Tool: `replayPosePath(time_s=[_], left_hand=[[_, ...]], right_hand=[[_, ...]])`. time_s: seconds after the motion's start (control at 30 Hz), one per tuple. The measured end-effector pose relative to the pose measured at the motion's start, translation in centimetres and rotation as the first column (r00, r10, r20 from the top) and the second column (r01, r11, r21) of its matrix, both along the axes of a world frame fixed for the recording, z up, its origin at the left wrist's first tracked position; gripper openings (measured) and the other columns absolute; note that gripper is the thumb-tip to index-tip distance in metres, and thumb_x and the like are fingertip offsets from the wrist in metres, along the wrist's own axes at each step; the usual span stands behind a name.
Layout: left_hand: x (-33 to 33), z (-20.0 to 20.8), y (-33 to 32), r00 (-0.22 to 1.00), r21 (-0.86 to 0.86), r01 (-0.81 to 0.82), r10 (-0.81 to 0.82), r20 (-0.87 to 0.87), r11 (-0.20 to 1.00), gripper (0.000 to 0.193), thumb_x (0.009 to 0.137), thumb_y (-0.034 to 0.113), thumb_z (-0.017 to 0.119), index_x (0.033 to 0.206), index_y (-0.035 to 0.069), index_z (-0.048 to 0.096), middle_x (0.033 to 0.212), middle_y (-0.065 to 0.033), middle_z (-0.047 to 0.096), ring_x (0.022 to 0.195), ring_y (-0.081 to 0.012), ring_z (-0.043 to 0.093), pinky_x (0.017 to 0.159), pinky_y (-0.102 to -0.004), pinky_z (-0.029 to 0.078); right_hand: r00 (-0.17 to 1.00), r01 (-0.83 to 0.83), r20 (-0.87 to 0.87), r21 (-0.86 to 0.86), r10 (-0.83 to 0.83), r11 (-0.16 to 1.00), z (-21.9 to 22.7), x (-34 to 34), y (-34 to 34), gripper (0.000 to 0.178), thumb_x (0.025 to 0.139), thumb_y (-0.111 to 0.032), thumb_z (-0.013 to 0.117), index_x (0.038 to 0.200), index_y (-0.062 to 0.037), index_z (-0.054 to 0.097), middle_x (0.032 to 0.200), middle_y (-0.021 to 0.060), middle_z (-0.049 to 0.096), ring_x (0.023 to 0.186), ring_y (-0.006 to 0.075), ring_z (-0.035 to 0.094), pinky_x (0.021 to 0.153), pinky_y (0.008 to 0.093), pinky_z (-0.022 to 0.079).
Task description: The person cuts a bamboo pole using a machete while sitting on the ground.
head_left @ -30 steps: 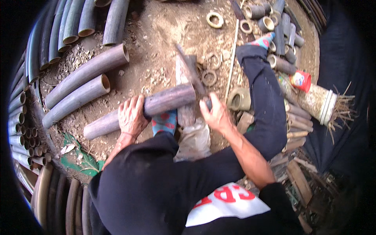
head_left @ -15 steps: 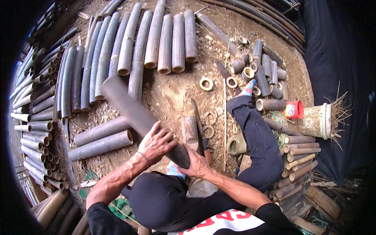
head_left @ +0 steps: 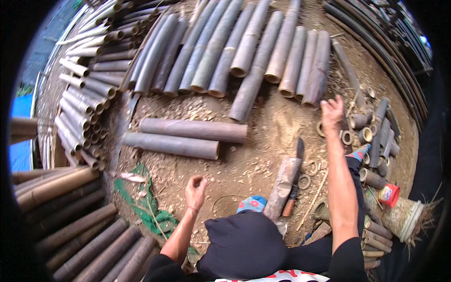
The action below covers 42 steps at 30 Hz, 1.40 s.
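My left hand [head_left: 196,192] hovers over the ground with loosely curled fingers and nothing in it. At the right end of the tube row my right hand [head_left: 332,113] is stretched forward, fingers bent and partly apart, with nothing visible in it. Closest to it lies the end bamboo tube [head_left: 317,70]; whether they touch I cannot tell. Between my legs a notched wooden block [head_left: 283,185] lies on the ground. Alongside it rests a knife [head_left: 299,162] with a dark blade and brown handle. Two bamboo tubes [head_left: 192,130] lie side by side ahead of my left hand.
More bamboo tubes [head_left: 206,56] line the far side, and stacks [head_left: 80,122] rise on the left. Cut bamboo pieces [head_left: 365,135] cluster at the right near a red container [head_left: 389,195] and a whitish bucket [head_left: 404,216]. Green netting [head_left: 141,192] lies at the left.
The bamboo tube that both hands gripped is out of them. My right arm has reached forward and right; my left hand has drawn apart from it. The view has turned leftward.
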<state>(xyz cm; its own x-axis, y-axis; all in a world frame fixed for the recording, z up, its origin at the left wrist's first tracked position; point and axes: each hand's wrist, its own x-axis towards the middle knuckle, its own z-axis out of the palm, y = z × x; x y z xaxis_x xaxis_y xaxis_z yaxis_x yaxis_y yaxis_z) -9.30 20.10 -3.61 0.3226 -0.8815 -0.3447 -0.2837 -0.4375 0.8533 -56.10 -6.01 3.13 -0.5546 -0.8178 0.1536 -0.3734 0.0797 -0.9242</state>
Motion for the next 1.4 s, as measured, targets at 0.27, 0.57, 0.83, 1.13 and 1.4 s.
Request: replayPosePath(time_s=[0.27,0.57,0.83,1.13,1.4], left_hand=[[7.8,-0.2,-13.9,0.591,0.319,-0.677,0.749,-0.3,0.663,0.094,0.074,0.054,0.083,0.134,-0.009,0.049,0.138,-0.0209,0.053,0.119,-0.0313,0.056,0.091,-0.0544,0.05],[7.7,0.3,-8.9,0.404,0.024,-0.433,0.218,-0.889,0.901,0.048,0.085,0.033,0.07,0.125,0.009,0.061,0.118,-0.0064,0.066,0.112,-0.0256,0.06,0.1,-0.0459,0.048],[2.7,15.8,-13.9,0.938,-0.362,0.057,-0.174,-0.301,0.931,0.067,0.076,0.021,0.082,0.131,-0.001,0.051,0.116,-0.0141,0.064,0.1,-0.0296,0.066,0.092,-0.0425,0.054],[-10.9,11.3,-11.5,0.043,0.251,0.957,-0.925,0.379,0.147,0.083,0.056,0.024,0.081,0.134,0.019,0.053,0.11,-0.0124,0.063,0.106,-0.0372,0.063,0.093,-0.0465,0.053],[-12.4,4.9,-11.9,-0.161,0.406,0.914,-0.926,0.341,-0.009,0.09,0.055,0.027,0.084,0.137,0.017,0.049,0.118,-0.0122,0.059,0.113,-0.0356,0.059,0.095,-0.0476,0.049]], right_hand=[[0.919,-0.101,-0.291,0.481,0.267,0.871,-1.1,5.0,20.4,0.048,0.089,-0.021,0.068,0.127,0.0025,0.051,0.112,0.0215,0.061,0.101,0.0331,0.062,0.087,0.0437,0.05],[0.857,-0.102,-0.225,0.808,0.464,0.58,-3.7,12.8,34.9,0.098,0.074,-0.055,0.079,0.137,0.0067,0.036,0.145,0.0374,0.033,0.134,0.0515,0.039,0.108,0.0512,0.04],[0.857,-0.087,-0.208,0.843,0.471,0.531,-2.2,12.4,33.7,0.071,0.077,-0.045,0.077,0.118,0.0029,0.044,0.118,0.0267,0.05,0.103,0.0448,0.061,0.086,0.0528,0.053],[0.972,-0.111,-0.051,0.763,0.231,0.637,-7.3,5.9,35.6,0.064,0.078,-0.028,0.073,0.127,-0.0004,0.043,0.121,0.0287,0.049,0.118,0.0441,0.05,0.099,0.0481,0.044],[0.906,-0.398,0.41,0.75,0.102,0.528,1.4,3.3,31.8,0.05,0.087,-0.037,0.062,0.121,-0.0035,0.05,0.083,0.02,0.065,0.081,0.0353,0.067,0.074,0.0448,0.054]])
